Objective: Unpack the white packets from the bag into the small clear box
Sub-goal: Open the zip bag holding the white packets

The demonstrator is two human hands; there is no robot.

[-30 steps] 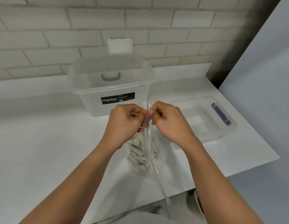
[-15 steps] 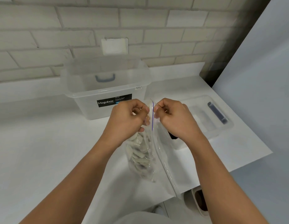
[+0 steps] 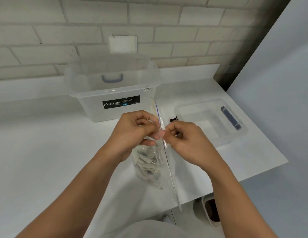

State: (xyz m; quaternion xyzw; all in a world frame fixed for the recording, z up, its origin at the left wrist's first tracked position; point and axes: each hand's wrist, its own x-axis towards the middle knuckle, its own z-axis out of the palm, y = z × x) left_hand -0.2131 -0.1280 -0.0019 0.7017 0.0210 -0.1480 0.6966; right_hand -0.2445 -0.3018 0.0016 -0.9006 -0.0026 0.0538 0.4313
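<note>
Brick wall [image 3: 63, 31]: pale, painted, running behind the worktop; square white plate [image 3: 123, 43] fixed near its middle.
White worktop [image 3: 38, 152]: spread below the wall, carrying 2 boxes.
Large clear box [image 3: 91, 107]: lidless, set close to the wall, black "Megabox" label facing forward, blue handle [image 3: 112, 78] on the far side.
Small clear box [image 3: 225, 141]: shallow, right of the large one, near the worktop's right edge; dark blue clip [image 3: 230, 117] along its right side.
Bag [image 3: 158, 117]: clear zip-top, held upright above the worktop between both hands, mouth uppermost, blue zip line seen edge-on, lower part hanging toward the front edge.
Left hand [image 3: 132, 133]: fingers curled, pinching the bag's left lip near the top.
Right hand [image 3: 185, 141]: thumb and forefinger pinching the right lip, just beside the left hand.
White packets [image 3: 146, 167]: bunched inside the bag's lower half, left of the zip line.
Black item [image 3: 173, 119]: small, on the worktop just beyond the right hand, beside the small clear box's left corner; too small to identify.
</note>
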